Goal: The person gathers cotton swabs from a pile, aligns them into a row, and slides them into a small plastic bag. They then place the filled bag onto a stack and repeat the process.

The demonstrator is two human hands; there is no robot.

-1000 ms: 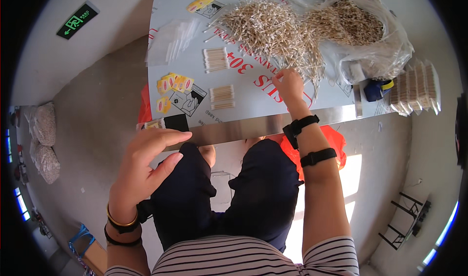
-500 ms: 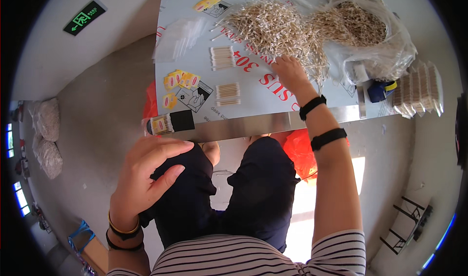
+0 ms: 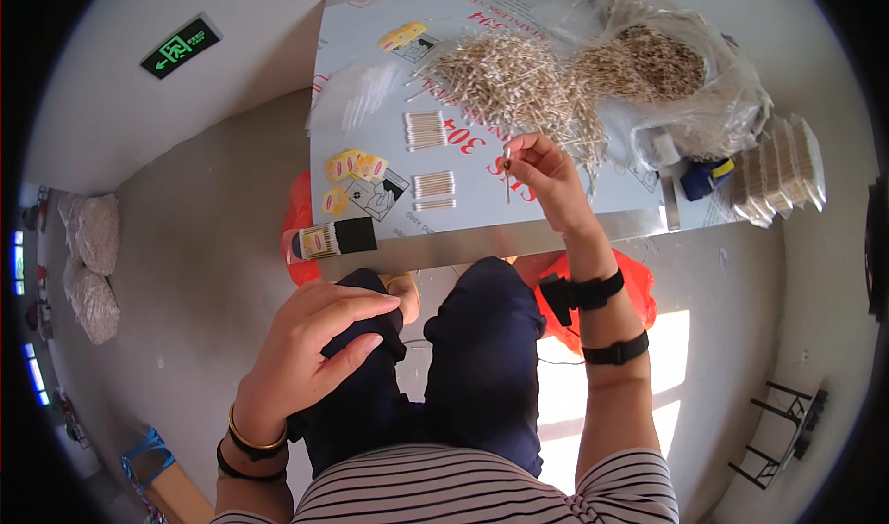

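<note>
My right hand [image 3: 553, 183] is raised over the table's front part, thumb and fingers pinched on a cotton swab [image 3: 507, 189] that hangs upright; whether there is more than one is hard to see. Behind it spreads a loose heap of cotton swabs [image 3: 505, 75]. To its left lie a neat row of swabs [image 3: 426, 131] and a smaller row [image 3: 433, 185], with a few swabs set just below. My left hand [image 3: 310, 343] hovers above my left knee, thumb and fingers apart, holding nothing. Near it, a labelled swab pack [image 3: 318, 241] rests beside a black piece [image 3: 356, 235] at the table edge.
Yellow label cards [image 3: 356, 164] and clear plastic sleeves [image 3: 356, 96] lie on the table's left side. At the right are an open bag of swabs [image 3: 653, 66], a blue tape dispenser [image 3: 706, 180] and stacked swab packs [image 3: 778, 168]. A red bag [image 3: 634, 288] hangs below the edge.
My right hand has come back from the swab heap toward me, now with a swab pinched in its fingers. The left hand keeps its open pose, appearing slightly farther right and lower.
</note>
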